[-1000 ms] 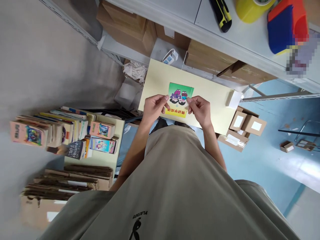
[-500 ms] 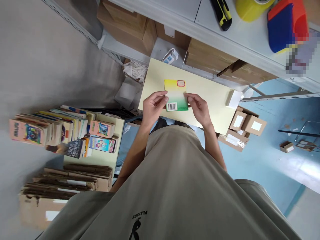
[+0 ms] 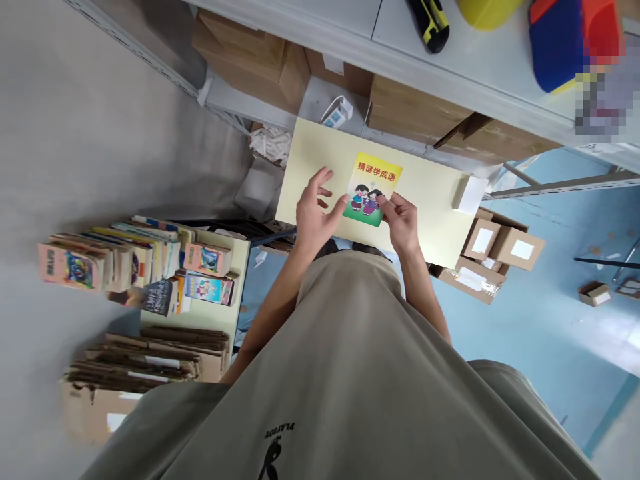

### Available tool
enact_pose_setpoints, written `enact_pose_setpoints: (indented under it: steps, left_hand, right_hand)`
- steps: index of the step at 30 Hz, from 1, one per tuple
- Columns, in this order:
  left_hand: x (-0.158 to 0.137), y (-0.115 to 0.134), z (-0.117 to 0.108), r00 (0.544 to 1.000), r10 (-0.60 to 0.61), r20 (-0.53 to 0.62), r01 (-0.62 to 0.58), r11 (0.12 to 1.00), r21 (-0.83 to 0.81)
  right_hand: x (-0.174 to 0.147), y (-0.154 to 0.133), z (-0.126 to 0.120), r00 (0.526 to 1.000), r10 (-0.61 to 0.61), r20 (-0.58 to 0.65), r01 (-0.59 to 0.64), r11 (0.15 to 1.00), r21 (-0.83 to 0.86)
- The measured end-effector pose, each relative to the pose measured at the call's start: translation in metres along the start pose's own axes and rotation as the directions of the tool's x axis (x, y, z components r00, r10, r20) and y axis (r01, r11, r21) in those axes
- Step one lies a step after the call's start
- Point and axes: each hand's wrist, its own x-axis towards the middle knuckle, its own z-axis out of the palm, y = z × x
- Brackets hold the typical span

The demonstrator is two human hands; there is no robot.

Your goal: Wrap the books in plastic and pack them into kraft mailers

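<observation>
A thin book (image 3: pixel 373 190) with a yellow-to-green cover shows its front, with red characters and two cartoon children. It is over the pale yellow table (image 3: pixel 325 143). My right hand (image 3: pixel 401 220) pinches the book's lower right edge, thumb on the cover. On the other side my left hand (image 3: pixel 317 210) is open, its fingers spread and raised. The left thumb tip is close to the book's left edge; whether it touches I cannot tell.
A small white box (image 3: pixel 469 194) stands at the table's right end. Rows of books (image 3: pixel 125 257) and flattened cardboard (image 3: pixel 165 353) are at left. Cardboard boxes (image 3: pixel 500 243) sit on the floor at right. A shelf above holds a box cutter (image 3: pixel 431 25); a power strip (image 3: pixel 337 115) lies behind the table.
The book has been turned over from its barcoded back to its front cover and sits slightly further right. My left hand has let go of it and opened.
</observation>
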Motion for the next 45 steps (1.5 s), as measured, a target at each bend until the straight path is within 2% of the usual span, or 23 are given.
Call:
enact_pose_setpoints:
  steps: [4, 9, 13, 16, 19, 21, 24, 28, 33, 38, 42, 45]
  left_hand:
    - [0.013, -0.011, 0.003, 0.976, -0.158, 0.149, 0.185, 0.966, -0.183]
    - [0.011, -0.003, 0.023, 0.979, -0.163, 0.12, 0.185, 0.96, -0.211]
    - [0.006, 0.011, 0.034, 0.991, -0.096, 0.089, 0.105, 0.989, -0.104]
    - [0.002, 0.022, 0.038, 0.996, 0.044, 0.082, -0.051, 0.996, 0.077]
    - [-0.002, 0.031, 0.038, 0.987, 0.147, 0.068, -0.159, 0.959, 0.236]
    - [-0.005, 0.034, 0.035, 0.989, 0.143, 0.033, -0.146, 0.946, 0.289]
    - [-0.008, 0.027, 0.027, 0.997, 0.056, -0.049, -0.041, 0.962, 0.271]
    - [0.0, -0.011, 0.008, 0.978, -0.149, -0.149, 0.17, 0.975, 0.141]
    - [0.04, -0.098, -0.022, 0.95, -0.286, -0.125, 0.286, 0.958, -0.023]
    - [0.097, -0.174, -0.041, 0.95, -0.299, -0.095, 0.292, 0.953, -0.08]
    - [0.136, -0.21, -0.051, 0.95, -0.312, -0.023, 0.309, 0.947, -0.083]
    - [0.154, -0.229, -0.06, 0.943, -0.318, 0.093, 0.325, 0.942, -0.077]
  right_hand:
    - [-0.001, -0.004, -0.02, 0.999, 0.039, 0.035, -0.041, 0.998, 0.051]
    - [0.005, 0.002, -0.037, 0.996, 0.058, 0.068, -0.06, 0.998, 0.035]
    - [0.015, 0.012, -0.049, 0.997, 0.0, 0.074, -0.003, 0.999, 0.032]
    - [0.023, 0.016, -0.056, 0.991, -0.08, 0.109, 0.079, 0.997, 0.016]
    - [0.03, 0.018, -0.058, 0.983, -0.078, 0.164, 0.083, 0.996, -0.024]
    - [0.036, 0.021, -0.054, 0.979, -0.051, 0.196, 0.061, 0.997, -0.042]
    - [0.046, 0.033, -0.041, 0.969, 0.006, 0.246, 0.006, 0.999, -0.052]
    - [0.063, 0.061, -0.017, 0.96, 0.112, 0.256, -0.087, 0.991, -0.105]
    - [0.096, 0.099, 0.026, 0.967, 0.18, 0.181, -0.149, 0.974, -0.171]
    - [0.146, 0.123, 0.068, 0.976, 0.191, 0.107, -0.154, 0.947, -0.283]
    - [0.187, 0.139, 0.092, 0.984, 0.173, 0.039, -0.149, 0.925, -0.35]
    - [0.203, 0.151, 0.103, 0.968, 0.231, -0.1, -0.252, 0.908, -0.335]
